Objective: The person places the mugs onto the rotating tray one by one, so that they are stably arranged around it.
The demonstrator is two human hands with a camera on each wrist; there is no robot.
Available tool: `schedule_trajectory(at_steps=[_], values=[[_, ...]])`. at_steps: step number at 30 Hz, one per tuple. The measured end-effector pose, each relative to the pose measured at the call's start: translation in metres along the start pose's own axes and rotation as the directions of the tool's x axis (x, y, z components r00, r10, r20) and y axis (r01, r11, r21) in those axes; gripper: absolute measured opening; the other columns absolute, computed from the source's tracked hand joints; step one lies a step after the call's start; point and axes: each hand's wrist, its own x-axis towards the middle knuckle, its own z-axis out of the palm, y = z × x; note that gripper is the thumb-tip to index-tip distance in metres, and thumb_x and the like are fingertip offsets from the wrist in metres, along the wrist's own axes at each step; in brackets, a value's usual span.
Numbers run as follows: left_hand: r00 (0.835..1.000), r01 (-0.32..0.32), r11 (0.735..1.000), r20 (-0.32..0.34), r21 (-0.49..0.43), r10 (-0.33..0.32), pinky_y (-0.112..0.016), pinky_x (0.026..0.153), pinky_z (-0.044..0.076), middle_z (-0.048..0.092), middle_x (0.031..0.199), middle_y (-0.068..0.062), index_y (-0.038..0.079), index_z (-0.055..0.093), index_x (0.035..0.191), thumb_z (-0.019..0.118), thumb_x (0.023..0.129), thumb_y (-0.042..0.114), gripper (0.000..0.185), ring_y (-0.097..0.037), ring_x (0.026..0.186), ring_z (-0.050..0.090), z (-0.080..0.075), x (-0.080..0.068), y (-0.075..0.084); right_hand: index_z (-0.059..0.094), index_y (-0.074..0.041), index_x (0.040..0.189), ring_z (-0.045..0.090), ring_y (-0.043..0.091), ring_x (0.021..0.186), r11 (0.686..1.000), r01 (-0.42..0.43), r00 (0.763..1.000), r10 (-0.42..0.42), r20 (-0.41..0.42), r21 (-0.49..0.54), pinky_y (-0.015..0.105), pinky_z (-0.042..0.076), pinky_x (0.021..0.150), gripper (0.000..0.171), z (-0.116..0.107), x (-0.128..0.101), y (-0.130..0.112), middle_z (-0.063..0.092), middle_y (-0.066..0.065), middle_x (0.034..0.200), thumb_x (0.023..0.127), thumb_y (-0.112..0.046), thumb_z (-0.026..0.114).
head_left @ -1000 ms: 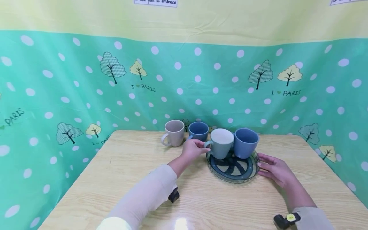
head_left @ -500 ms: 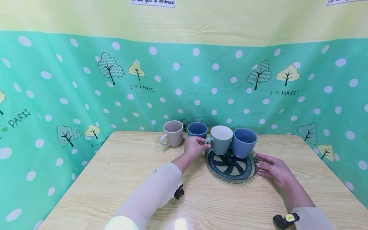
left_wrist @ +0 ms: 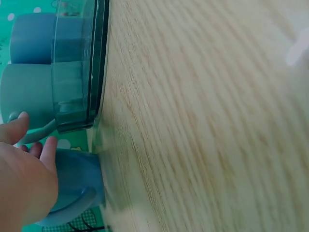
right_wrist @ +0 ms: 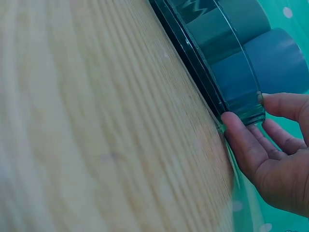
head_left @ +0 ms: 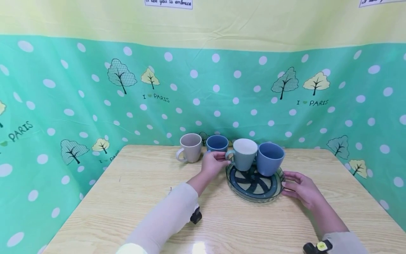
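Left hand [head_left: 213, 163] pinches the pale green ceramic mug's [head_left: 244, 154] handle; right hand [head_left: 299, 187] lies open, steadying the round glass plate [head_left: 254, 192]; tugging could topple the neighbouring blue mug [head_left: 269, 158]

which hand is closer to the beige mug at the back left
Left. The left hand is at the grey-green mug's handle, just right of the beige mug. The right hand touches the glass dish rim, farther right.

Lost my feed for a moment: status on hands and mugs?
Left hand at grey-green mug handle, grip unconfirmed. Right hand open, touching glass plate rim. Blue mug on plate. Dark blue mug close behind left hand.
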Motion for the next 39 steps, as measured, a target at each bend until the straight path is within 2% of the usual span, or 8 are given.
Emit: schedule_trajectory(at_steps=[3,9,18,28,35,39], values=[[1.0,0.01,0.999,0.002,-0.034,-0.01,-0.027,0.079,0.059,0.073,0.097,-0.012,0.001,0.071,0.108,0.083,0.074,-0.001,0.037,-0.02,0.089,0.071,-0.005,-0.004,0.0,0.019,0.014,0.145,0.064,0.016,0.096,1.0,-0.003,1.0,0.003,-0.003,0.005,0.039,0.058,0.087,0.065,0.001,-0.002,-0.001,0.025,0.035,0.145,0.094,0.004,0.057],[1.0,0.008,1.0,0.005,-0.019,-0.008,-0.027,0.078,0.06,0.073,0.097,-0.01,0.001,0.071,0.104,0.082,0.072,-0.003,0.034,-0.02,0.087,0.071,-0.014,-0.01,-0.001,0.019,0.013,0.145,0.064,0.016,0.095,1.0,-0.008,1.0,0.008,-0.018,-0.014,0.038,0.058,0.087,0.066,0.004,-0.005,-0.001,0.026,0.033,0.144,0.094,0.003,0.058],[0.994,0.042,0.996,0.103,-0.077,-0.034,-0.029,0.078,0.06,0.068,0.109,-0.023,-0.007,0.067,0.11,0.076,0.072,-0.014,0.039,-0.023,0.088,0.071,-0.029,-0.017,-0.002,0.02,0.015,0.144,0.066,0.019,0.094,0.999,-0.012,0.999,0.01,-0.05,-0.044,0.039,0.058,0.087,0.067,0.009,-0.011,-0.001,0.027,0.034,0.143,0.092,0.004,0.061],[0.986,-0.008,0.997,0.166,-0.075,0.02,-0.03,0.079,0.06,0.067,0.112,-0.025,-0.008,0.065,0.113,0.08,0.071,-0.009,0.044,-0.024,0.091,0.071,-0.042,-0.022,-0.002,0.025,0.013,0.142,0.067,0.023,0.092,0.996,-0.016,0.997,0.009,-0.077,-0.088,0.039,0.058,0.086,0.066,0.014,-0.016,-0.002,0.033,0.032,0.139,0.091,-0.001,0.066],[0.982,-0.015,0.998,0.189,-0.064,0.027,-0.029,0.081,0.059,0.069,0.106,-0.024,-0.008,0.065,0.113,0.081,0.072,-0.007,0.044,-0.022,0.089,0.07,-0.05,-0.026,-0.005,0.024,0.015,0.141,0.064,0.015,0.094,0.992,-0.032,0.997,0.024,-0.074,-0.12,0.036,0.058,0.088,0.066,0.01,-0.02,-0.003,0.041,0.033,0.133,0.096,-0.012,0.063],[0.979,-0.019,0.999,0.203,-0.046,0.028,-0.029,0.082,0.059,0.069,0.107,-0.023,-0.007,0.066,0.115,0.081,0.074,-0.003,0.044,-0.023,0.095,0.069,-0.055,-0.028,-0.006,0.025,0.017,0.141,0.063,0.014,0.095,0.991,-0.025,0.997,0.016,-0.071,-0.134,0.035,0.058,0.087,0.064,0.005,-0.02,-0.002,0.047,0.032,0.128,0.099,-0.016,0.059]])
